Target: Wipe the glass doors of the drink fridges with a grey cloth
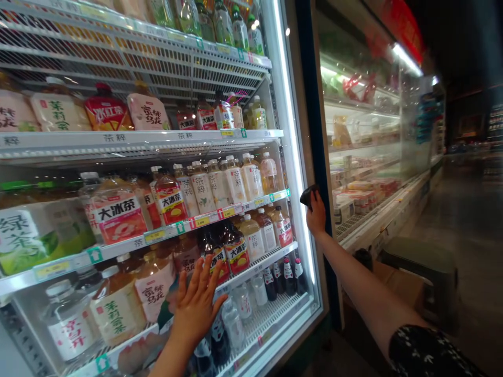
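Left hand (pixel 196 301) splayed, fingers gripping nothing, seemingly braced against cooler glass (pixel 135 357). Right hand (pixel 316 212) clasps dark object (pixel 308 195) beside light strip (pixel 291 125). Bottles (pixel 236 180) face label-out, likely for reading.

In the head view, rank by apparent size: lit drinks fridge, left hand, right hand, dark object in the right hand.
1. Lit drinks fridge
2. Left hand
3. Right hand
4. Dark object, visible part only; fingers hide some
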`<action>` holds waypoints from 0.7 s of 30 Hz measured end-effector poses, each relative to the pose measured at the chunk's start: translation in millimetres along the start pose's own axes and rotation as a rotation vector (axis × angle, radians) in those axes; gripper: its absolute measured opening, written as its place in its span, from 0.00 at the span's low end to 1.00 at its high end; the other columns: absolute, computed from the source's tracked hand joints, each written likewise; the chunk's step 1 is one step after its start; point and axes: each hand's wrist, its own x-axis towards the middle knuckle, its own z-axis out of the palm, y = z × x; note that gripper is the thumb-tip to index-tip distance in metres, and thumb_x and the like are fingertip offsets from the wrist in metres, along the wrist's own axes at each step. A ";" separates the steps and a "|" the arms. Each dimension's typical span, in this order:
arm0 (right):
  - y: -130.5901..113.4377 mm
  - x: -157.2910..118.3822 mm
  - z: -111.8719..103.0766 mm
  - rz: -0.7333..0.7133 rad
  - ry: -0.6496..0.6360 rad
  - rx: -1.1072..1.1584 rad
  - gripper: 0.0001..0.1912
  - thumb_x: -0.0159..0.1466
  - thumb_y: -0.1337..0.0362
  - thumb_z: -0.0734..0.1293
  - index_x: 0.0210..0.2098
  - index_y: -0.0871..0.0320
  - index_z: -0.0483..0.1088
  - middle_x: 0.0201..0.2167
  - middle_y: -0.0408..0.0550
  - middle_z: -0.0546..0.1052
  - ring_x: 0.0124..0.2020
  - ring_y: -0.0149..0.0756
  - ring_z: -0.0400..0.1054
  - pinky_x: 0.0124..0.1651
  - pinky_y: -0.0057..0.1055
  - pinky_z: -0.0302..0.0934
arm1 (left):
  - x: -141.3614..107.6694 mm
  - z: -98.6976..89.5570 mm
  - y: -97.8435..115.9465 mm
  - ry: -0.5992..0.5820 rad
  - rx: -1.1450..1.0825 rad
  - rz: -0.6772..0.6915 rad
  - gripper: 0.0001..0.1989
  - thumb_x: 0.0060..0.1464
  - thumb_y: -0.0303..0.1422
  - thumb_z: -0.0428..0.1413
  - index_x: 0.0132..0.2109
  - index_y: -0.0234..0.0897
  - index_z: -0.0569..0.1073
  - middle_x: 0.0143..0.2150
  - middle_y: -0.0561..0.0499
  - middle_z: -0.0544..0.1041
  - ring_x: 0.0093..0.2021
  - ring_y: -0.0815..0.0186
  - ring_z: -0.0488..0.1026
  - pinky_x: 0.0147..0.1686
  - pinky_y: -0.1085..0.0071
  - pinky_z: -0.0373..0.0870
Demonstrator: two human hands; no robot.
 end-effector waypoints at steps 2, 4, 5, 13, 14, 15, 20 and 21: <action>-3.3 20.0 -0.7 -0.043 -0.002 -0.016 0.37 0.64 0.71 0.57 0.72 0.54 0.55 0.74 0.51 0.58 0.72 0.45 0.52 0.73 0.46 0.51 | 0.2 0.0 0.3 0.013 -0.009 -0.005 0.41 0.65 0.49 0.52 0.76 0.47 0.42 0.78 0.45 0.46 0.78 0.55 0.39 0.74 0.45 0.29; -1.1 14.3 -3.5 -0.070 0.000 -0.032 0.37 0.64 0.70 0.58 0.72 0.53 0.55 0.73 0.51 0.59 0.71 0.46 0.55 0.71 0.48 0.53 | 1.0 -0.5 0.7 0.041 -0.011 0.001 0.41 0.66 0.49 0.51 0.77 0.48 0.42 0.78 0.46 0.46 0.78 0.56 0.39 0.74 0.46 0.29; 1.8 4.0 -5.1 -0.071 0.003 -0.036 0.36 0.64 0.69 0.59 0.72 0.52 0.56 0.73 0.52 0.59 0.70 0.47 0.57 0.71 0.49 0.53 | 1.6 -0.9 0.8 0.053 -0.010 0.009 0.41 0.65 0.49 0.51 0.77 0.48 0.41 0.78 0.46 0.46 0.78 0.56 0.39 0.74 0.46 0.29; -7.8 10.7 0.5 0.017 0.069 -0.011 0.37 0.63 0.71 0.58 0.72 0.54 0.57 0.72 0.55 0.60 0.68 0.49 0.58 0.70 0.52 0.54 | 1.6 -1.5 0.2 0.039 0.016 0.008 0.44 0.63 0.48 0.54 0.77 0.47 0.39 0.78 0.47 0.45 0.78 0.55 0.39 0.74 0.47 0.29; -15.0 22.0 1.3 0.003 0.071 -0.009 0.37 0.63 0.70 0.59 0.72 0.52 0.57 0.73 0.54 0.60 0.69 0.49 0.57 0.70 0.52 0.53 | 1.2 -0.8 0.1 0.035 0.019 0.007 0.45 0.63 0.48 0.54 0.77 0.47 0.39 0.78 0.47 0.44 0.78 0.54 0.39 0.74 0.47 0.29; -21.4 29.5 1.1 -0.024 0.067 -0.009 0.37 0.64 0.69 0.60 0.72 0.51 0.56 0.73 0.52 0.59 0.69 0.49 0.57 0.70 0.51 0.53 | 0.8 -0.1 -0.1 0.034 0.021 0.006 0.45 0.63 0.49 0.54 0.77 0.47 0.39 0.78 0.46 0.44 0.78 0.54 0.39 0.74 0.47 0.29; -21.0 8.1 -13.7 -0.302 -0.056 0.011 0.35 0.65 0.67 0.62 0.71 0.49 0.59 0.73 0.49 0.60 0.71 0.48 0.55 0.69 0.49 0.56 | -0.3 1.8 -0.4 0.046 0.030 0.017 0.46 0.62 0.51 0.55 0.77 0.46 0.39 0.78 0.46 0.45 0.78 0.55 0.38 0.74 0.47 0.29; -16.4 2.8 -16.8 -0.327 -0.078 0.021 0.34 0.65 0.69 0.61 0.70 0.49 0.60 0.72 0.49 0.61 0.71 0.47 0.56 0.69 0.47 0.56 | -0.5 1.9 -0.4 0.047 0.031 0.019 0.46 0.62 0.51 0.55 0.77 0.46 0.39 0.78 0.46 0.45 0.78 0.55 0.37 0.74 0.47 0.29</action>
